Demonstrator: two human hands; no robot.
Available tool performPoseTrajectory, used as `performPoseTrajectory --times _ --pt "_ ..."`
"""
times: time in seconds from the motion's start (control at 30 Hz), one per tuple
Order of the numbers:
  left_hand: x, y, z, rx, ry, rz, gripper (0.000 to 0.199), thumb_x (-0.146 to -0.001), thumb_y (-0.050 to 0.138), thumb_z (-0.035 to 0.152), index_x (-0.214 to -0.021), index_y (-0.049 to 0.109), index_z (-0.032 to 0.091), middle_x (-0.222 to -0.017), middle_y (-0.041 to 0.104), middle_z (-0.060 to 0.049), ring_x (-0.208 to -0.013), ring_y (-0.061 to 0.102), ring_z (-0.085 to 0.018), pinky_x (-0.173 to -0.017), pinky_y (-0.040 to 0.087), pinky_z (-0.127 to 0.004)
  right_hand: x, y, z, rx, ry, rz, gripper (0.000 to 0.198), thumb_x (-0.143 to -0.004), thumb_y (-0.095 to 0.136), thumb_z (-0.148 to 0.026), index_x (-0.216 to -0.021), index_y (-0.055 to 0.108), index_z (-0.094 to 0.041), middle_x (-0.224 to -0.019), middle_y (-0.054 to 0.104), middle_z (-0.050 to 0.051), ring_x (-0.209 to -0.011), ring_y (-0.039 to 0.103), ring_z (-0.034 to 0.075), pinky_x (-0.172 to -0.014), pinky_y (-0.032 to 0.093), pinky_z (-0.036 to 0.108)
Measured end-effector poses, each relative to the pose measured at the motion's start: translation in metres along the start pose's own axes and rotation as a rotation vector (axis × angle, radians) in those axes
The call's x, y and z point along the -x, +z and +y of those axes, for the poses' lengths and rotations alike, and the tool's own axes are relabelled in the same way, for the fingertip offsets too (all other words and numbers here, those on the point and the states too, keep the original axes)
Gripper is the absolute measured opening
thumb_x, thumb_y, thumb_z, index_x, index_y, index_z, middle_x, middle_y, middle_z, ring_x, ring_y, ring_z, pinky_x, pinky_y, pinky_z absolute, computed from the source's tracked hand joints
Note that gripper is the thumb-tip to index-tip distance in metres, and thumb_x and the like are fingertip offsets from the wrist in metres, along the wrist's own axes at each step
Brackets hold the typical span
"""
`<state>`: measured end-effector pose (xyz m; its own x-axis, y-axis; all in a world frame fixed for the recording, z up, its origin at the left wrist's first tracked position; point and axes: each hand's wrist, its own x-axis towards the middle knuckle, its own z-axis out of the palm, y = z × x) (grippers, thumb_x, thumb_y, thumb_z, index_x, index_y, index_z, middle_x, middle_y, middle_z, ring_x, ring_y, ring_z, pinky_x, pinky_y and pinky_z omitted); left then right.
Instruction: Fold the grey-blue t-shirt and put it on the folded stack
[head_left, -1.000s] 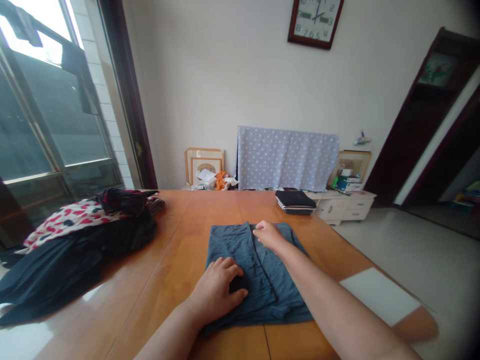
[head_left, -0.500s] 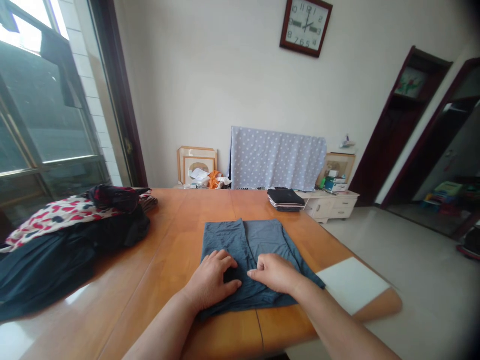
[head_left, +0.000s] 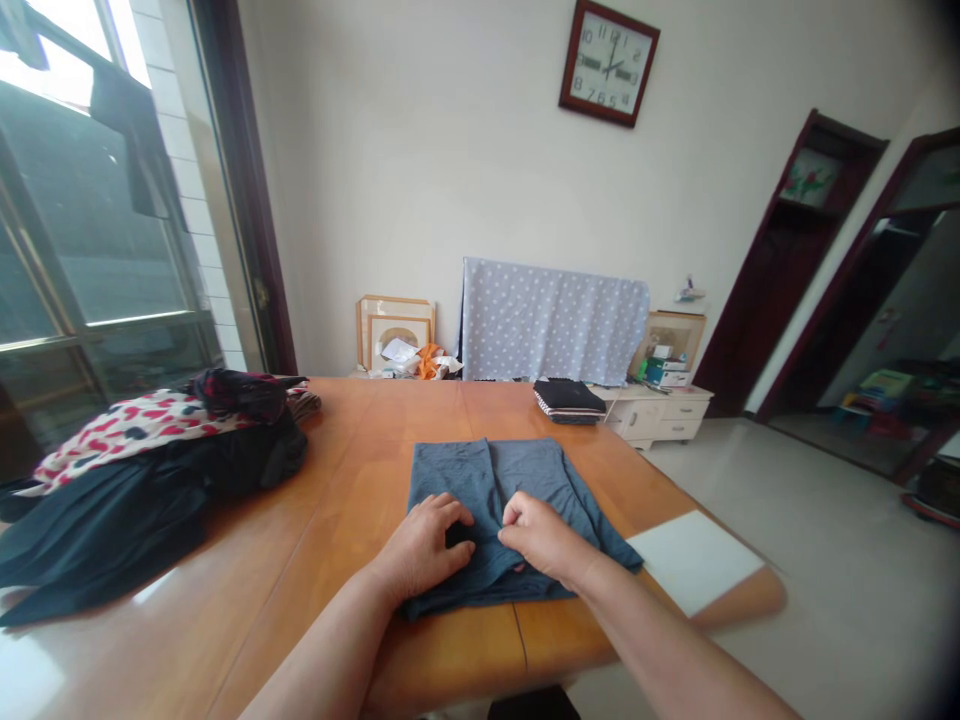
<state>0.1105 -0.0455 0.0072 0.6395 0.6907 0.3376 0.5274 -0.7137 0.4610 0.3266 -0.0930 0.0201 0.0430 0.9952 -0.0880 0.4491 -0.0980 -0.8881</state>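
A dark blue-grey garment (head_left: 454, 468) lies folded on the wooden table in front of me, with one flap over its left part. Its exact kind is not clear. My left hand (head_left: 431, 540) rests on the flap, thumb and fingers apart, pressing on the cloth. My right hand (head_left: 538, 535) is closed in a pinch on the fabric near the middle fold, its fingers curled under and partly hidden. Both hands are close together over the garment's near half.
On the wooden table (head_left: 360, 430) a heap of clothes (head_left: 150, 480) lies at left. A folded dark stack (head_left: 570, 400) sits at the far edge, and a pale sheet (head_left: 697, 560) near the right corner. Beyond are a polka-dot cloth (head_left: 551, 320) and a white cabinet (head_left: 664, 415).
My right hand has shifted slightly left and curled its fingers more on the cloth. The left hand stays nearly in place. The view has shifted a little.
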Motion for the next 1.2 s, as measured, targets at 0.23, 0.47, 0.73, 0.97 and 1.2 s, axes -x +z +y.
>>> performPoseTrajectory --times 0.23,0.47,0.73,0.97,1.2 --pt "0.001 -0.003 0.003 0.027 -0.018 0.007 0.021 -0.084 0.062 0.033 -0.104 0.065 0.024 -0.097 0.062 -0.004 -0.096 0.056 -0.023 -0.086 0.045 -0.034 0.01 -0.004 0.001 -0.007 0.186 -0.076 0.023 -0.074 0.061 -0.024 -0.095 0.05 -0.023 -0.058 0.052 -0.009 -0.038 0.054 0.01 -0.037 0.03 0.017" --pt "-0.001 -0.004 0.006 -0.05 -0.058 0.069 0.028 -0.094 0.051 0.046 -0.1 0.067 0.024 -0.095 0.063 -0.006 -0.094 0.057 -0.023 -0.084 0.046 -0.036 -0.026 -0.03 0.017 0.206 -0.088 0.048 0.021 -0.082 0.062 -0.039 -0.076 0.058 -0.019 -0.062 0.059 -0.002 -0.052 0.054 0.01 -0.045 0.035 0.018" --pt "0.001 0.002 0.002 -0.086 -0.099 0.019 0.075 -0.072 0.062 0.078 -0.127 0.064 0.026 -0.131 0.06 -0.011 -0.123 0.052 -0.035 -0.105 0.041 -0.05 -0.108 -0.025 0.003 0.057 0.024 0.126 0.019 -0.084 0.058 -0.037 -0.08 0.06 -0.018 -0.073 0.066 0.002 -0.051 0.054 0.009 -0.045 0.035 0.019" --pt "-0.002 0.001 0.004 -0.101 -0.169 -0.053 0.1 -0.058 0.06 0.09 -0.134 0.061 0.025 -0.141 0.055 -0.014 -0.134 0.044 -0.041 -0.114 0.032 -0.059 -0.179 -0.013 -0.002 0.137 0.046 0.222 0.017 -0.084 0.054 -0.034 -0.08 0.06 -0.019 -0.068 0.062 0.0 -0.056 0.057 0.012 -0.047 0.034 0.019" --pt "-0.002 -0.001 0.005 -0.085 -0.205 -0.08 0.104 -0.055 0.063 0.09 -0.135 0.061 0.024 -0.145 0.052 -0.015 -0.138 0.039 -0.044 -0.115 0.029 -0.062 -0.218 -0.012 -0.004 0.314 0.016 0.229 0.017 -0.069 0.07 -0.031 -0.061 0.06 -0.02 -0.051 0.055 -0.001 -0.062 0.06 0.017 -0.054 0.035 0.023"
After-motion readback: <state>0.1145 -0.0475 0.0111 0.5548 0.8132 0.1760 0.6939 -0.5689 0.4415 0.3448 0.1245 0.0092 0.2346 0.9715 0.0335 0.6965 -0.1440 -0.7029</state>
